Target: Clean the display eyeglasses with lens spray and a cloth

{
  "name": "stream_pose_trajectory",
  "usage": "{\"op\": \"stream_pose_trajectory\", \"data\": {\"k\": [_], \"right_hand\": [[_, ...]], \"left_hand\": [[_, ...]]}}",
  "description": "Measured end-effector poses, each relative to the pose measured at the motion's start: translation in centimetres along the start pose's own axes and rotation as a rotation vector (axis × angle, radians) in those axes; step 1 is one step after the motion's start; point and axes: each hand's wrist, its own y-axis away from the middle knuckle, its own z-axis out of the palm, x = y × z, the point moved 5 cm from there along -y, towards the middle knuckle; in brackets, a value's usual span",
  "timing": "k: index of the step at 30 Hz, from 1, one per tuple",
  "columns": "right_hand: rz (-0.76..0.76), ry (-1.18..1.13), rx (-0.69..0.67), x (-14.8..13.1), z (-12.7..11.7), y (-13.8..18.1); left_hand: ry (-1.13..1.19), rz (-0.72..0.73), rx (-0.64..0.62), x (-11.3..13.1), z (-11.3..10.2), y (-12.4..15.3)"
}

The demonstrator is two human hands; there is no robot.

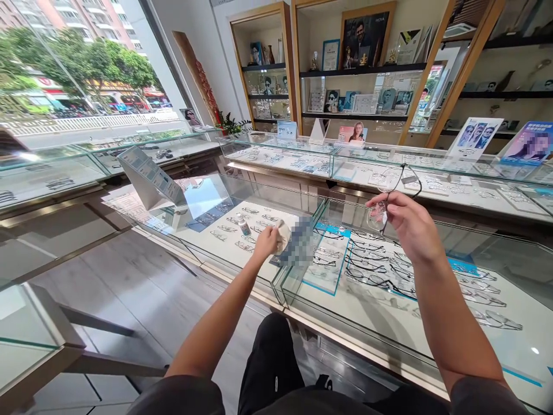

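My right hand (404, 222) is raised above the glass display counter (302, 288) and is closed on a pair of thin-framed glasses (391, 193), pinching them near one lens with the temples sticking up and to the right. My left hand (266, 241) is lower, over the counter top, closed around a crumpled pale cloth (283, 235). A small spray bottle (244, 225) stands on the glass just left of the left hand. Inside the counter, rows of spectacle frames (371, 271) lie on white trays.
More glass counters stand behind (328, 158) and to the left (52, 178), each full of frames. A tilted info stand (149, 176) sits on the near counter's left end. Wooden wall shelves (358, 69) hold pictures and trophies. Grey tiled floor (129, 294) lies lower left.
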Motion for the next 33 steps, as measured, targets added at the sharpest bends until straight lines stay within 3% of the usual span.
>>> {"op": "stream_pose_trajectory", "data": {"k": [5, 12, 16, 19, 23, 27, 30, 33], "right_hand": [[-0.001, 0.016, -0.013, 0.1, 0.2, 0.0], [-0.019, 0.008, -0.052, -0.4, 0.2, 0.2], [-0.031, 0.017, -0.071, -0.6, -0.3, 0.1], [-0.038, 0.003, -0.093, -0.6, -0.5, -0.1], [-0.022, 0.0, -0.071, -0.5, -0.9, -0.5], [0.01, -0.011, -0.004, -0.2, -1.5, -1.0], [0.03, -0.013, 0.053, 0.1, -2.0, -1.4], [0.039, 0.024, 0.099, 0.6, -2.5, -1.7]], "left_hand": [[0.256, 0.01, -0.055, 4.7, -1.6, -1.5], [0.473, 0.198, -0.219, 17.4, -3.6, -2.1], [0.619, 0.38, -0.298, 24.6, -2.9, -0.9], [0.717, 0.474, -0.335, 28.1, -1.0, 0.0], [0.832, 0.464, -0.388, 30.6, 2.3, 0.6], [0.939, 0.44, -0.518, 31.8, 4.9, 1.8], [0.982, 0.414, -0.582, 32.0, 6.0, 2.6], [1.003, 0.403, -0.55, 31.8, 6.1, 3.0]]}}
